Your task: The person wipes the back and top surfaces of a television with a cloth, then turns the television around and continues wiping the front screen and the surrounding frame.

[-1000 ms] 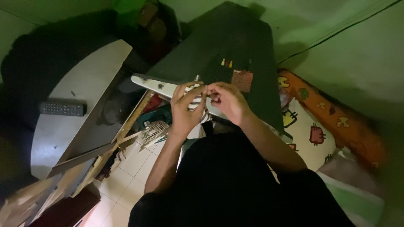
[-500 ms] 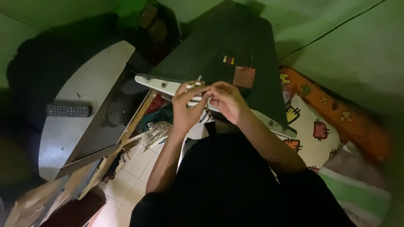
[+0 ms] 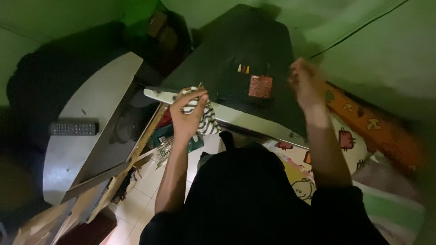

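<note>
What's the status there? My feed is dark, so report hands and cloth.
Left hand gripping striped cloth at the panel's pale edge. Right hand raised, blurred, apparently empty. Nothing between them.

The left hand (image 3: 187, 115) grips a striped cloth (image 3: 205, 119) against the pale edge of a dark flat panel (image 3: 236, 63). The right hand (image 3: 305, 84), blurred, is raised well apart beside the green wall (image 3: 390, 59). A remote control (image 3: 73, 128) lies on the grey worktop (image 3: 95, 100). A small fan (image 3: 164, 146) sits on the tiled floor (image 3: 145, 179).
</note>
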